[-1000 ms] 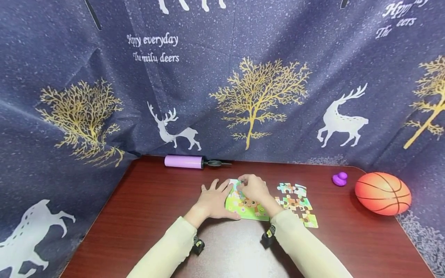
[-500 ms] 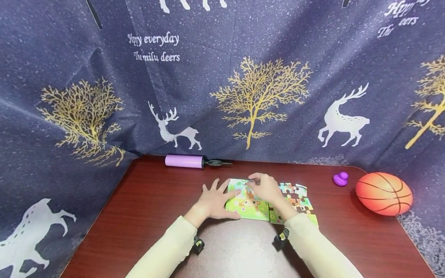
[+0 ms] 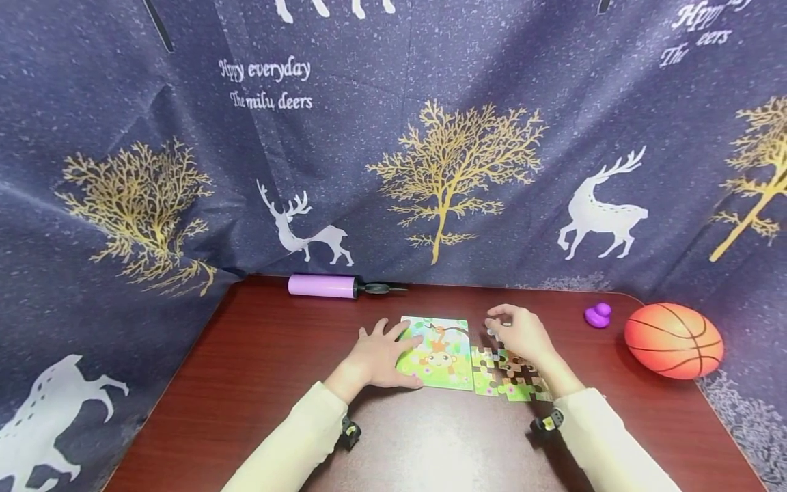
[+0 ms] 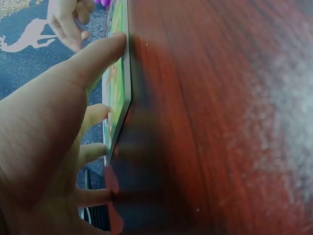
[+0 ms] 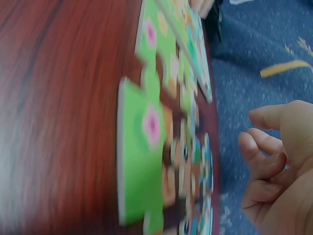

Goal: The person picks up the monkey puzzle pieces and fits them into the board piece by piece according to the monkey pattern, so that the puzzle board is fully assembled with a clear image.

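Note:
My left hand (image 3: 380, 357) rests with fingers spread on the left side of a square picture board (image 3: 451, 378) showing a cartoon monkey on green. In the left wrist view its thumb (image 4: 110, 46) lies on the board's near edge. Right of the board lie several jigsaw pieces (image 3: 518, 391), partly joined, with gaps of table between some. Over their far end hovers my right hand (image 3: 525, 336), covering some of them. The right wrist view shows its fingers (image 5: 266, 164) loosely bent, thumb apart from the index finger, nothing visible between them.
A purple hand pump (image 3: 324, 285) lies along the table's back edge. At the back right sit a purple rubber duck (image 3: 598, 315) and an orange basketball (image 3: 673, 340). A dark printed curtain (image 3: 369, 171) hangs behind the brown table (image 3: 258, 383).
My right hand has moved right, from above the picture board to over the far end of the jigsaw pieces, uncovering the board's picture. The left hand has stayed in place.

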